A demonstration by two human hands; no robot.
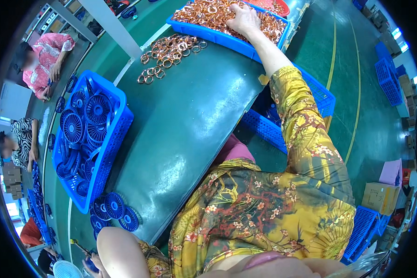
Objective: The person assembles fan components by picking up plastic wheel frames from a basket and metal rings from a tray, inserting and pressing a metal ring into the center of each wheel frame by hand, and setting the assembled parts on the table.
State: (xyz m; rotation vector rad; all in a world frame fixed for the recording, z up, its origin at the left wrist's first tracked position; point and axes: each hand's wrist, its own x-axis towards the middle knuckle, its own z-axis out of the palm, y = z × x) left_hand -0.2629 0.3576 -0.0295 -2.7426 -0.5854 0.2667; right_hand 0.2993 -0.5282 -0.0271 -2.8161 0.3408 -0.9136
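My right hand reaches over the far end of the table into a blue tray heaped with copper-coloured metal rings. Its fingers are apart and touch the pile; no ring shows lifted in them. My bent left arm is at the lower left. Just past it a hand, seemingly my left hand, shows in part, with its fingers round something blue that I cannot make out. Several blue fan parts with round grilles lie on the table near that arm.
A blue basket full of blue fan parts stands on the left of the dark green table. Loose copper rings lie near the tray. Blue crates stand beside the table on the right. Co-workers sit along the far left.
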